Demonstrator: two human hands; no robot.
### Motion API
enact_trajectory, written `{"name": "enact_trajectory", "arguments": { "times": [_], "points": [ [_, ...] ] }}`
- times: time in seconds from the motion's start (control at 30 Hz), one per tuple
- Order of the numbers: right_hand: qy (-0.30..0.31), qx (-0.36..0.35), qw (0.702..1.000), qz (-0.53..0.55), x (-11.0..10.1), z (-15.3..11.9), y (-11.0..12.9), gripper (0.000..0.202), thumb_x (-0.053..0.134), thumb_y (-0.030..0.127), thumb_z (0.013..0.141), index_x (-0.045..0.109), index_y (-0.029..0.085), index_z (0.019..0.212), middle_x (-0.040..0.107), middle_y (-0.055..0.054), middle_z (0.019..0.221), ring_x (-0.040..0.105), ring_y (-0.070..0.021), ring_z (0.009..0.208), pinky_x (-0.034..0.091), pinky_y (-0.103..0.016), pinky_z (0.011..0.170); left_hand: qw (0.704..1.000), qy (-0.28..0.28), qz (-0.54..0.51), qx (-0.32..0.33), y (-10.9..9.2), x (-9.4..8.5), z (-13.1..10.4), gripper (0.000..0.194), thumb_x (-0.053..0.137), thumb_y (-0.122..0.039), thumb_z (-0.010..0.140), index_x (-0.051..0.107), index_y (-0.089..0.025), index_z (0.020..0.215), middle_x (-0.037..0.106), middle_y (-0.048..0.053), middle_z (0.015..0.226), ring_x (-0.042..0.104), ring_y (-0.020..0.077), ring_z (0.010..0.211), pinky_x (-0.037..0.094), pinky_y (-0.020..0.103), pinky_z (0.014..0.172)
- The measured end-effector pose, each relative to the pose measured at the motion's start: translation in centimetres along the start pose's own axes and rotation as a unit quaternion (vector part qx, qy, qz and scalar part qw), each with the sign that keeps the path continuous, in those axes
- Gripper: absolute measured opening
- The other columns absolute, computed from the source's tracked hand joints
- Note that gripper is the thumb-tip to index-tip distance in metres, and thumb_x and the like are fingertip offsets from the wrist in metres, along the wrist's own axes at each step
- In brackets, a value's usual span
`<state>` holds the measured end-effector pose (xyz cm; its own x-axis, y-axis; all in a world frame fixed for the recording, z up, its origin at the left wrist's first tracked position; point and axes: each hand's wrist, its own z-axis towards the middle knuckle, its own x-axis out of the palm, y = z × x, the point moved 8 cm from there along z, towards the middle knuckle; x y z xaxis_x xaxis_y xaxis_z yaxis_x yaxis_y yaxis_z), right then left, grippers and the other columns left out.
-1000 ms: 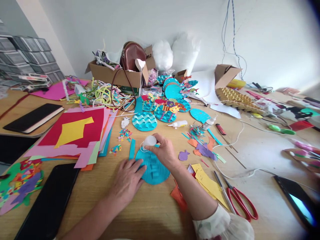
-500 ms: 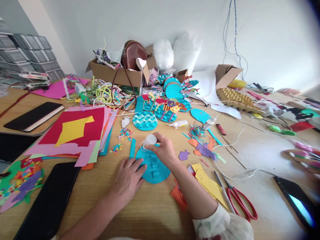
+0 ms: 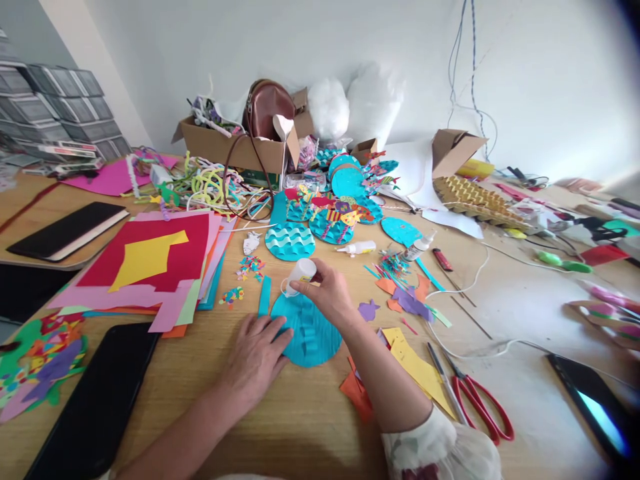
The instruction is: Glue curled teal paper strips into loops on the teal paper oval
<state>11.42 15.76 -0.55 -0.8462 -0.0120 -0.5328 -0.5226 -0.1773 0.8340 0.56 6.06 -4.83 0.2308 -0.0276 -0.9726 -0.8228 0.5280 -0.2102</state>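
A round blue disc point(image 3: 323, 337) with raised curled strips lies on the wooden table. My left hand point(image 3: 257, 350) is spread flat, its fingertips on the disc's left edge. Between the fingers of my right hand point(image 3: 327, 290) is a small white bottle point(image 3: 303, 271), tilted with its lower end over the disc's upper left edge. The bottle's tip is hard to make out. A blue strip point(image 3: 265, 296) lies left of the disc, just beyond my left hand. Small colored paper bits point(image 3: 250, 267) are beyond it.
Stacked colored paper point(image 3: 193, 253) and a black phone point(image 3: 100, 393) are on the left. Finished-looking blue discs point(image 3: 290, 241) stand behind. Red-handled scissors point(image 3: 483, 407), yellow paper point(image 3: 420, 363), purple scraps point(image 3: 413, 303) and a white cable point(image 3: 463, 290) lie to the right.
The white bottle has tipped over further, its base now pointing more to the upper right, and my right hand has turned with it. My left hand has stayed in place.
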Motion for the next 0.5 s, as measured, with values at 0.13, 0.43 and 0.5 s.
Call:
{"name": "enact_trajectory", "arguments": {
  "times": [0.13, 0.43, 0.5],
  "points": [
    [-0.002, -0.009, 0.999, -0.035, -0.01, 0.07, 0.51, 0.024, 0.067, 0.035, 0.063, 0.057, 0.017, 0.075, 0.055, 0.001, 0.065, 0.048, -0.0124, 0.061, 0.034, -0.023, 0.055, 1.0, 0.002, 0.003, -0.001, 0.02, 0.09, -0.01, 0.032, 0.06, -0.027, 0.077, 0.057, -0.026, 0.109, 0.053, 0.003, 0.122, 0.045, 0.0258, 0.107, 0.033, 0.047, 0.093],
    [-0.02, -0.047, 0.998, -0.044, 0.15, 0.2, 0.55, 0.019, 0.066, 0.033, 0.063, 0.055, 0.018, 0.07, 0.051, 0.004, 0.061, 0.044, -0.0103, 0.057, 0.032, -0.021, 0.053, 1.0, 0.02, 0.003, -0.02, 0.14, 0.34, 0.07, 0.037, 0.059, -0.027, 0.078, 0.054, -0.026, 0.114, 0.054, 0.002, 0.122, 0.045, 0.0247, 0.109, 0.032, 0.046, 0.095],
    [-0.019, -0.047, 0.998, -0.039, 0.31, 0.26, 0.48, 0.019, 0.066, 0.032, 0.064, 0.056, 0.018, 0.069, 0.052, 0.004, 0.061, 0.044, -0.0102, 0.057, 0.031, -0.021, 0.053, 1.0, 0.02, 0.003, -0.019, 0.15, 0.35, 0.07, 0.036, 0.06, -0.027, 0.078, 0.054, -0.026, 0.113, 0.054, 0.002, 0.122, 0.045, 0.0246, 0.109, 0.032, 0.046, 0.095]
  ]
}}
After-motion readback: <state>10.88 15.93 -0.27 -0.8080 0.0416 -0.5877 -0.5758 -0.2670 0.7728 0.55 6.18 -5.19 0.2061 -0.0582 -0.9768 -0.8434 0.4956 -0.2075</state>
